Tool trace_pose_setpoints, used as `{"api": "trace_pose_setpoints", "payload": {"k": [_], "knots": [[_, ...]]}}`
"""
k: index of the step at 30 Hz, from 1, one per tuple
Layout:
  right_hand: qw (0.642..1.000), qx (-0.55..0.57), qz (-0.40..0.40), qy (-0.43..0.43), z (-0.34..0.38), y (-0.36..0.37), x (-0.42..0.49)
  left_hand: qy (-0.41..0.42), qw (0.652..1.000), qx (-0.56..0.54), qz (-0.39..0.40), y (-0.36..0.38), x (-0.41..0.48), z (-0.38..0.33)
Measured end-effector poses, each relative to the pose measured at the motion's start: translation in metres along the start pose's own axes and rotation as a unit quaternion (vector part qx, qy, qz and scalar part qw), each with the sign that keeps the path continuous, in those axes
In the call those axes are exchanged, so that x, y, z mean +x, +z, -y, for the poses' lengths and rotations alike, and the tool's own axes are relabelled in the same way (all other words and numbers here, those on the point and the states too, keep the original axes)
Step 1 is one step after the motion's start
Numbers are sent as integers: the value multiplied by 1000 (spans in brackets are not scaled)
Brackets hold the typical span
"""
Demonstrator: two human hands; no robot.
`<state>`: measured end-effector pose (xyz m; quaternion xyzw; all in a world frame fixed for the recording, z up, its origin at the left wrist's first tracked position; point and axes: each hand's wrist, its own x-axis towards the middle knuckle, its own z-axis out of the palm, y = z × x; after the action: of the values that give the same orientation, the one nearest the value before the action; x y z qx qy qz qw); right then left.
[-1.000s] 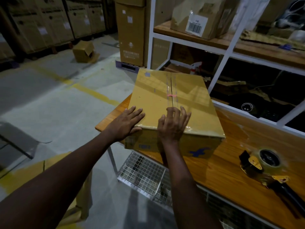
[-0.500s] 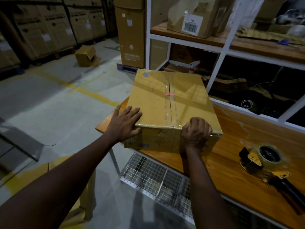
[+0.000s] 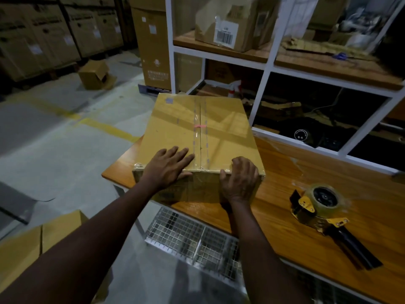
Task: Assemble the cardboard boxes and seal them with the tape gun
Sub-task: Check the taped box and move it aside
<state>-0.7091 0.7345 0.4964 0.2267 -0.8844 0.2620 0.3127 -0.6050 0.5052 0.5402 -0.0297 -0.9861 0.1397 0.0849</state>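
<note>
A closed yellow-brown cardboard box (image 3: 221, 132) lies on the left end of the wooden table (image 3: 306, 216), with clear tape running along its centre seam and over the near edge. My left hand (image 3: 166, 167) lies flat on the box's top near the near edge, fingers straight and pointing toward the seam. My right hand (image 3: 240, 181) curls over the near right edge, fingers on top and thumb on the front face. The tape gun (image 3: 324, 209), yellow with a black handle and a clear roll, lies on the table to the right, untouched.
A white shelf frame (image 3: 258, 99) with cartons and clutter stands behind the table. A wire mesh rack (image 3: 192, 240) sits under the table's near edge. Flat cardboard (image 3: 32, 244) lies at lower left. Stacked cartons (image 3: 54, 36) and an open box (image 3: 95, 74) occupy the far floor.
My left hand slid right along the top toward the taped seam. My right hand went from the seam to the near right edge and now grips it.
</note>
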Motion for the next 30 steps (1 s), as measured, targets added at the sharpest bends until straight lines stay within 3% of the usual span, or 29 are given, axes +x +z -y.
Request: {"api": "trace_pose_setpoints", "payload": {"k": [5,12,14,16,19,21,24,30], "knots": [[998,-5,67,9,2,-21,-5,-49,999,-18,-4,-13,1,-17],[965,255,40,34,-3,-84,48,-80,994,-69,2,-32,47,-97],[966,243,70,50,-37,-93,72,-82,994,-70,26,-37,65,-116],[963,208,165,40,-75,-94,88,-76,994,-59,47,-42,80,-132],[928,203,313,-6,-109,-93,91,-69,994,-58,58,-48,96,-149],[904,219,367,-25,-119,-90,86,-52,994,-64,68,-48,102,-152],[886,238,395,-42,-125,-85,84,-27,995,-62,78,-43,104,-147],[898,203,378,-95,-131,-74,81,-59,996,-44,59,-40,97,-156]]}}
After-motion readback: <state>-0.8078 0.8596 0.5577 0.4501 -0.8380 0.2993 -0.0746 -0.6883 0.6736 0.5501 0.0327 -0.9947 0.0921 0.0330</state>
